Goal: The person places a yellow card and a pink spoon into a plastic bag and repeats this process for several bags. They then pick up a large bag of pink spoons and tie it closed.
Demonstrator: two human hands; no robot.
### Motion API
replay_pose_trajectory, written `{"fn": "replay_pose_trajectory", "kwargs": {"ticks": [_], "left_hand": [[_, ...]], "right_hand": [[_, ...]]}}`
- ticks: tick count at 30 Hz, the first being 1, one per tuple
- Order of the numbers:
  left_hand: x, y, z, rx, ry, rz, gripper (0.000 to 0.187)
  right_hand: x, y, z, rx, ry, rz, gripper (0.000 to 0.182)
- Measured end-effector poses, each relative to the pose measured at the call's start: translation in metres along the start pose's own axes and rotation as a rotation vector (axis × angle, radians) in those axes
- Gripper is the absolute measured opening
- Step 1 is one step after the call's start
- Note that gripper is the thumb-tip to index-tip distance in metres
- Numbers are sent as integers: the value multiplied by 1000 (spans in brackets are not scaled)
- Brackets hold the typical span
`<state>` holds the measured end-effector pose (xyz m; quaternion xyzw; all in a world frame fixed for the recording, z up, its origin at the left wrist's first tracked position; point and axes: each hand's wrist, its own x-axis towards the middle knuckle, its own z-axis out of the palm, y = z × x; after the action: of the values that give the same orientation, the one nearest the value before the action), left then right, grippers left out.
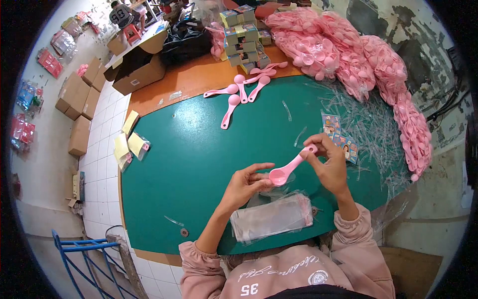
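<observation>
A pink scoop-shaped spoon (pixel 293 167) is held above the green table by both my hands, its bowl to the left and its handle rising to the right. The fingertips of my left hand (pixel 246 184) close on the bowl's left edge, with the index finger stretched out above. My right hand (pixel 328 162) pinches the handle's end between thumb and fingers. Just below lies a stack of clear plastic bags (pixel 271 219). Printed cards (pixel 348 147) rest beside my right hand, partly covered by it. Farther back, a loose pink spoon (pixel 230 111) lies near several others.
Large bags of pink spoons (pixel 343 47) line the right and back edge. Clear plastic strips (pixel 373 124) are strewn at right. Card stacks (pixel 241 37) and an open carton (pixel 137 74) stand behind. Packed pieces (pixel 138 144) lie left. A person (pixel 124 17) sits far back.
</observation>
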<state>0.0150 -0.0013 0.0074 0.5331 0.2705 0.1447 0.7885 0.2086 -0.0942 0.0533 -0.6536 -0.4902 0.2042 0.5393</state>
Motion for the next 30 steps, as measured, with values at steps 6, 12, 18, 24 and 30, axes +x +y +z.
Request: {"fn": "replay_pose_trajectory", "kwargs": {"ticks": [6,12,18,24,30], "left_hand": [[-3,7,-2,156,-20,33,45],[-2,7,-1,95,-22,18,44],[-1,-3,11,127,-21,105,37],[-4,-1,1,199,-86,-21,33],[-7,13,10,109,-14,38,35]], "right_hand": [[3,-9,1,-49,1,-22,18],[0,-5,6,25,-13,-29,18],[-2,-13,15,40,-182,104,30],[-5,-1,19,77,-13,5,32],[-10,1,17,-100,-510,-401,50]]}}
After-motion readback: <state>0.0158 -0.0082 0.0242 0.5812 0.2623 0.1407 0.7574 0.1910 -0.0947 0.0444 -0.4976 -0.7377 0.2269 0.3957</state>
